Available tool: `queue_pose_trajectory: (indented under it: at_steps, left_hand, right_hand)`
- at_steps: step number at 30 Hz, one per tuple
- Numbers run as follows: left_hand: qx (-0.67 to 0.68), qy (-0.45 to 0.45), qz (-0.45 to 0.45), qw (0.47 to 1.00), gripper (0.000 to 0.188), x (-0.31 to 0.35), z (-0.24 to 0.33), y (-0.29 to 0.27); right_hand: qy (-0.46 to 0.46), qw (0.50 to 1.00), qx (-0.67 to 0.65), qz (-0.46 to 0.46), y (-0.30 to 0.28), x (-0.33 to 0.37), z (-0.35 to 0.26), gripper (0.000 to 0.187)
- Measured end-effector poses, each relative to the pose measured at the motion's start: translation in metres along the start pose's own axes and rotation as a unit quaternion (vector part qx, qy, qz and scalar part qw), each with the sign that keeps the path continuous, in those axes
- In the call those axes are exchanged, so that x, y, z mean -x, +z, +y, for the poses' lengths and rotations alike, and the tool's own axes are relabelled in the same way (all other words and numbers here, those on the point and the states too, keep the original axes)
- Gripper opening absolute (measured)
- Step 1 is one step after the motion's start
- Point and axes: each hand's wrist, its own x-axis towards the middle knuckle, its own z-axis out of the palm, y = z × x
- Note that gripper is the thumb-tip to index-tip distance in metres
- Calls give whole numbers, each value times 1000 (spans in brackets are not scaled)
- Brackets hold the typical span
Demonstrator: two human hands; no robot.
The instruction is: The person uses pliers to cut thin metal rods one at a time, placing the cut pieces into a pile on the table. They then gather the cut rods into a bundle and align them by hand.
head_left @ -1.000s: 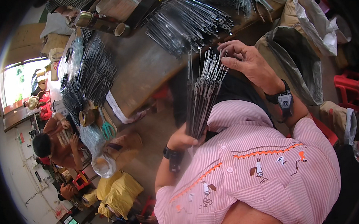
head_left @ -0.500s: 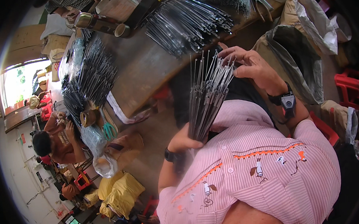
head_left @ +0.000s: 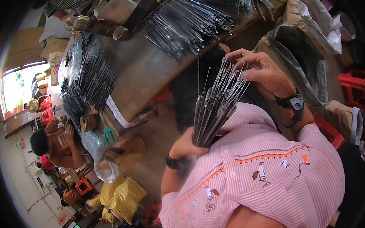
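Observation:
My left hand (head_left: 186,146), with a dark watch at its wrist, is closed round the lower part of a bundle of thin metal rods (head_left: 216,108). The bundle leans up and to the right in front of my chest, its upper ends fanned out and some ending in small loops. My right hand (head_left: 260,68) bends its fingers and thumb round the tips on the bundle's right side. One or two thin rods stand higher than the others on the left. On the table beyond lies a wide pile of similar dark rods (head_left: 188,25).
Another rod pile (head_left: 96,75) lies on the table (head_left: 141,70) at left, near teal-handled scissors (head_left: 110,135). Pliers (head_left: 262,2) rest at the far edge. An open grey sack (head_left: 301,58) and red stools (head_left: 354,90) stand at right. A co-worker (head_left: 60,143) sits at left.
The rod bundle has tilted further right and its upper ends are less evenly spread. My right hand has shifted slightly right and down, its fingers still at the tips. The left hand keeps its hold.

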Motion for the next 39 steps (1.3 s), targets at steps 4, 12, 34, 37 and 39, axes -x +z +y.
queue_pose_trajectory:
  at_steps: [4,12,34,37,39]
  left_hand:
    - [18,5,-10,1000,68,0,-2,-1]
    - [21,2,-60,998,78,-7,-16,-16]
    - [236,-21,-42,971,66,-8,-44,-17]
    - [245,-25,-42,968,67,-8,-45,-18]
    - [239,-25,-44,970,66,-9,-46,-18]
  right_hand:
    - [-9,1000,2,-10,-4,-1,1,20]
    - [-67,996,3,-64,-4,-6,7,22]
    - [7,997,-8,81,26,-15,19,13]
    - [-10,992,-10,124,27,-15,22,15]
    - [-15,987,-46,150,27,-15,21,19]
